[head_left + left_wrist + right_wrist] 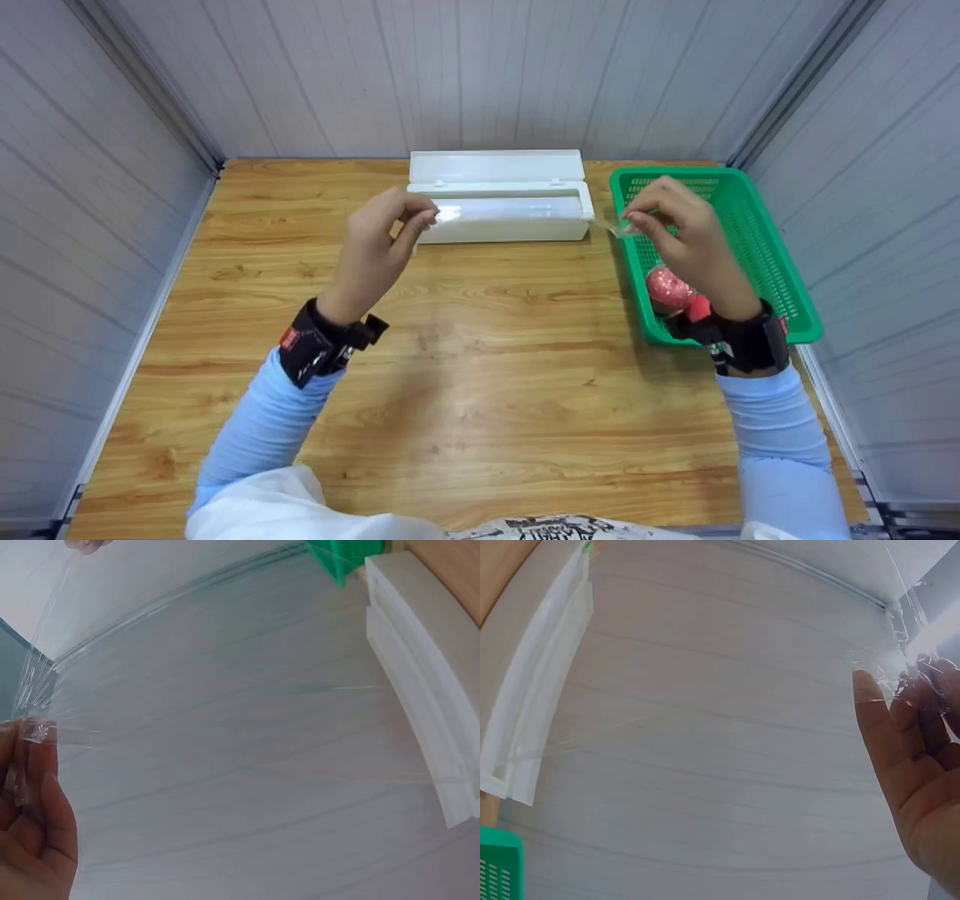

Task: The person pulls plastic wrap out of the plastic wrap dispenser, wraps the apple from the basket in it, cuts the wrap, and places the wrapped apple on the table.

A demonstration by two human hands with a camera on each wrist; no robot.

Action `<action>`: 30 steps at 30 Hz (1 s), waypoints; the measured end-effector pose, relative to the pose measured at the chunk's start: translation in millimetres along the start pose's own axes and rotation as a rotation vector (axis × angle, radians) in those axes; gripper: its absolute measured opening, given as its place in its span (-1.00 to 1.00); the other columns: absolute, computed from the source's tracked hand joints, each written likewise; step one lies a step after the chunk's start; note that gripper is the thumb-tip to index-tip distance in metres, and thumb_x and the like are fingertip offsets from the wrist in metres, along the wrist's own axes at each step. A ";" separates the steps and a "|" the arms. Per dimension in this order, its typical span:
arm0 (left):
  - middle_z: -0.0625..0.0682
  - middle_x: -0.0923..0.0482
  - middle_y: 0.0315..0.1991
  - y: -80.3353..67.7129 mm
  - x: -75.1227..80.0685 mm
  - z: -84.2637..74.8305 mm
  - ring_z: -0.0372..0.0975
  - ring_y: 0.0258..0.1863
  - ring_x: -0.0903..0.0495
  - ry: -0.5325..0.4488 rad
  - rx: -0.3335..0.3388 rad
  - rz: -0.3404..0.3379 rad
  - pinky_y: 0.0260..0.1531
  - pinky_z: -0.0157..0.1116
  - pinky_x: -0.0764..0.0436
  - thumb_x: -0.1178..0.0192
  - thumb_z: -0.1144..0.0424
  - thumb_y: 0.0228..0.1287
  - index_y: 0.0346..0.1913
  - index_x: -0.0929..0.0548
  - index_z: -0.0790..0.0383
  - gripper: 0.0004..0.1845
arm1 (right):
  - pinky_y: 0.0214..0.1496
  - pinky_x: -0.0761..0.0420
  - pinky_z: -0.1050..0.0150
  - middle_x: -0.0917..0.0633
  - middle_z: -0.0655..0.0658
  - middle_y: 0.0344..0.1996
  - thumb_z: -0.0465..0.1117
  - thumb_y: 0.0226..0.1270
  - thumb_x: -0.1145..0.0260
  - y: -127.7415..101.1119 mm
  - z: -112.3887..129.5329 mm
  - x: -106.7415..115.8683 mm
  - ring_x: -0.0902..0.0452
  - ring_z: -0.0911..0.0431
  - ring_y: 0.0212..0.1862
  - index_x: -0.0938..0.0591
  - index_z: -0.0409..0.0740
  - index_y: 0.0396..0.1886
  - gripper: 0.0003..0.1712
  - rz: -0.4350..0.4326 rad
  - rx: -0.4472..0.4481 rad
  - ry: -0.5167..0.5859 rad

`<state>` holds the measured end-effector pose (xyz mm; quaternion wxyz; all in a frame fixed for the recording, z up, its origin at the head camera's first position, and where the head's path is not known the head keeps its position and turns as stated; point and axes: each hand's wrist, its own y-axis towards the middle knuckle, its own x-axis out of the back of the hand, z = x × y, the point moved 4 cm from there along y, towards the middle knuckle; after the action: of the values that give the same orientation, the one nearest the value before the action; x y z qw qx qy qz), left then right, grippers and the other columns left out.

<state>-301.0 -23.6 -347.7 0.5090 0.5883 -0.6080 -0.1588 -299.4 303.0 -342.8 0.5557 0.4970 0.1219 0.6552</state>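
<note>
Between both hands stretches a sheet of clear plastic wrap, drawn from a roll inside a white dispenser box whose lid stands raised. My left hand pinches one corner between thumb and fingers, in front of the box's left end. The other corner is pinched by my right hand, held above the left side of the green basket. In the right wrist view the wrap bunches at the fingertips. Seen from the left wrist, it creases around the thumb and fingers.
The green basket stands on the right of the wooden table, with a pink speckled round item and a brighter pink-red item inside. Grey panel walls enclose the table at the back and sides.
</note>
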 end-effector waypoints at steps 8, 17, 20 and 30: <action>0.09 -0.65 -0.36 -32.9 -2.9 -9.1 -0.18 -0.33 -0.61 -0.001 0.063 0.056 -0.19 -0.29 -0.49 -0.20 0.37 0.24 -0.27 -0.63 0.31 -0.93 | -0.32 -0.38 0.59 -0.57 -0.22 -0.42 -0.27 0.31 -0.20 -29.5 -1.7 -8.8 -0.43 0.29 -0.33 -0.62 -0.32 -0.37 -0.82 0.053 0.042 0.094; 0.05 -0.65 -0.41 -74.7 -10.3 -4.6 -0.24 -0.40 -0.60 -0.114 0.159 0.099 -0.30 -0.46 -0.58 -0.22 0.42 0.20 -0.29 -0.65 0.32 -0.95 | -0.50 -0.27 0.48 -0.57 -0.14 -0.48 -0.31 0.30 -0.23 -65.1 -8.6 -28.9 -0.30 0.23 -0.50 -0.62 -0.28 -0.40 -0.87 0.110 -0.008 0.163; 0.04 -0.66 -0.42 -86.5 -12.9 -2.3 -0.26 -0.41 -0.61 -0.146 0.195 0.135 -0.29 -0.48 -0.60 -0.22 0.41 0.20 -0.28 -0.66 0.32 -0.94 | -0.50 -0.30 0.48 -0.56 -0.12 -0.50 -0.40 0.25 -0.25 -78.8 -11.9 -35.9 -0.33 0.25 -0.49 -0.62 -0.26 -0.40 -0.94 0.126 -0.065 0.180; -0.07 -0.68 -0.37 -129.3 -19.3 0.0 -0.34 -0.40 -0.61 -0.142 0.230 0.295 -0.40 -0.44 -0.60 -0.27 0.35 0.18 -0.30 -0.70 0.17 -0.94 | -0.42 -0.37 0.51 -0.54 -0.12 -0.50 -0.64 0.03 -0.26 -118.3 -8.3 -53.0 -0.36 0.26 -0.44 -0.62 -0.25 -0.38 -0.74 0.242 -0.135 0.195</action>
<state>-233.5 -40.0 -458.5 0.4121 0.5345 -0.7360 -0.0531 -240.0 303.0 -458.3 0.4906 0.4036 0.0701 0.7691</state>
